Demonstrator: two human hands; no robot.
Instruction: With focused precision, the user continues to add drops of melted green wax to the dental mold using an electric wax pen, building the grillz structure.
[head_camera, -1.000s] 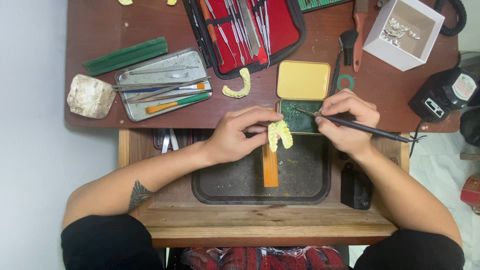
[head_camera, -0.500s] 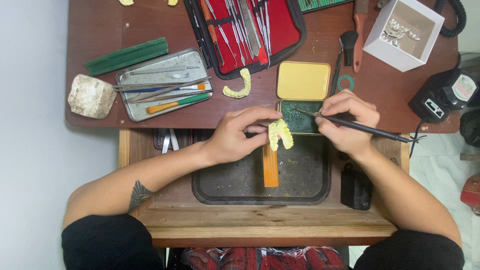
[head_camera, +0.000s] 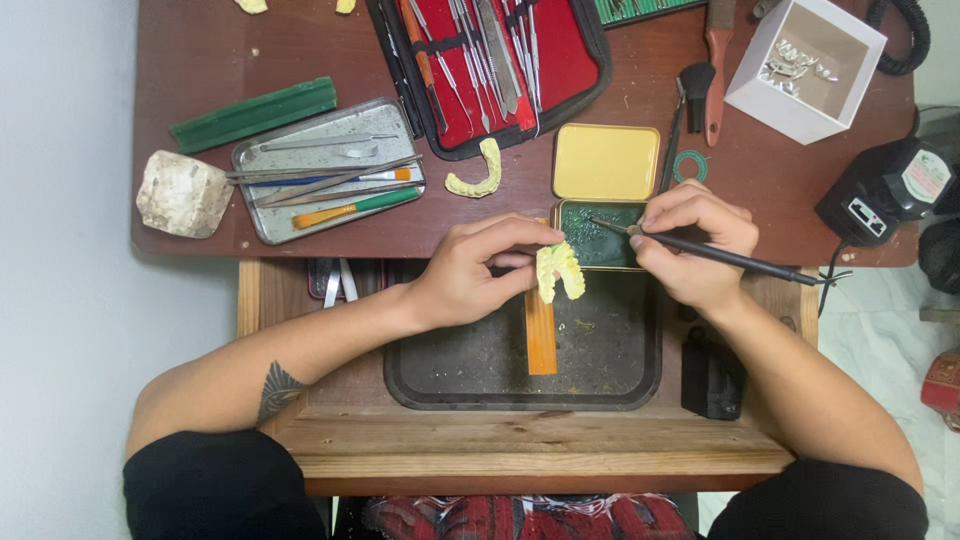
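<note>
Head view: left hand (head_camera: 468, 275) pinches a yellow dental cast (head_camera: 559, 271) over the black tray (head_camera: 440, 375), right hand's (head_camera: 695, 245) fingers clamp a dark tool (head_camera: 730, 257) dipping into the green-filled tin (head_camera: 598, 247) at the tabletop's near edge.

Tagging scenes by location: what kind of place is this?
Likely a dental technician's workbench. The left hand holds a pale yellow cast of teeth, the right hand dips a thin black tool into a tin of green wax, and a red case of metal instruments lies open behind.
</note>
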